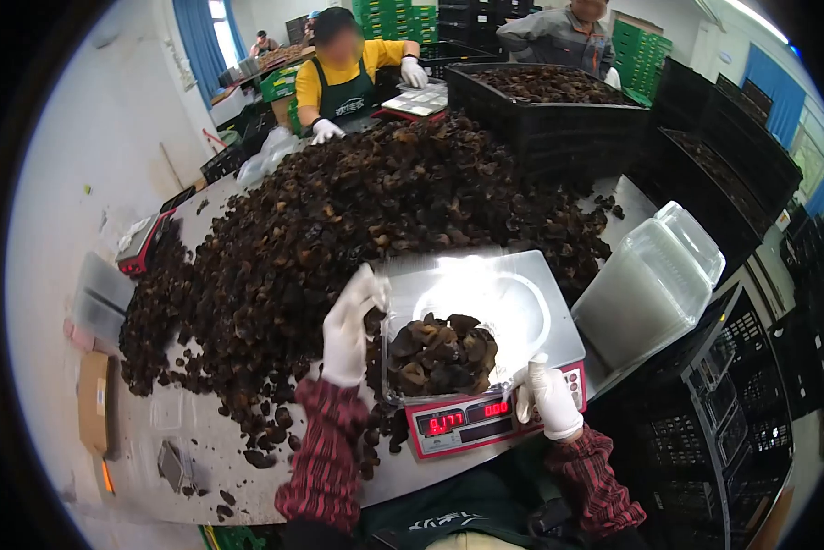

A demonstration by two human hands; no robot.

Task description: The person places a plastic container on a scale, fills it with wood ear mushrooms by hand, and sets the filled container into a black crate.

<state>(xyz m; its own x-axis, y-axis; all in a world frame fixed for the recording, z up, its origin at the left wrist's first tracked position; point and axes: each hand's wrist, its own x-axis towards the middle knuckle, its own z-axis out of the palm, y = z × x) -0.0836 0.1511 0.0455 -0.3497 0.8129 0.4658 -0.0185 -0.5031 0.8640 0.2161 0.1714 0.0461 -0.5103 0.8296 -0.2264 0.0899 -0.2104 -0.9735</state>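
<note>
On the red digital scale [458, 425] lies a pile of dark, curled wood ear mushrooms [441, 356], apparently in a clear plastic tray whose edges are hard to make out. Red digits on the display read about 0.177. My left hand [349, 328], in a white glove, is beside the left edge of the scale's plate, over the large mushroom heap [274, 247]. Its fingers stretch forward, slightly blurred, with nothing visible in them. Also gloved, my right hand [551, 396] rests at the front right corner of the scale, near the keypad, fingers apart and holding nothing.
A stack of clear plastic trays [646, 275] stands right of the scale. A big black crate [549, 128] of mushrooms sits at the back right. Across the metal table [146, 426], a person in yellow [343, 78] works beside another scale. Black crates [714, 403] border the right side.
</note>
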